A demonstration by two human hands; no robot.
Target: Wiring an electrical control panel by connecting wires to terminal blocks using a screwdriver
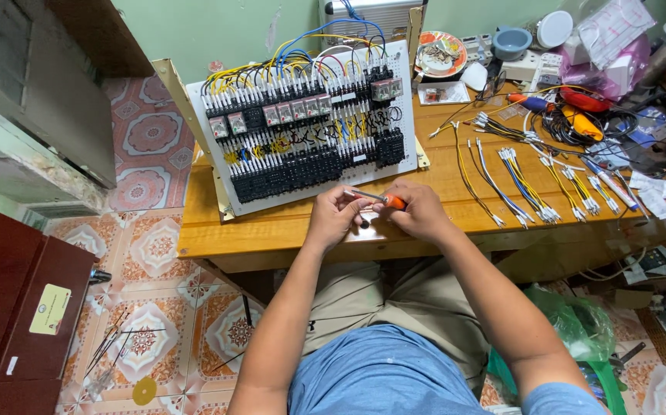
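Currently a screwdriver [379,199] is gripped at the bench's [287,230] front edge: orange handle closed in the right hand [421,211], shaft tip pinched by the left hand [334,215], just below the panel [302,127]. Shaft is best kept steadied; wires [529,184] lie well right.

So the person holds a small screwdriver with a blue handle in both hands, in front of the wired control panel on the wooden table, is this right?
Not quite: the head view shows the small screwdriver has an orange handle, not blue. The rest holds: the left hand and right hand both hold it, in front of the wired control panel on the wooden table.
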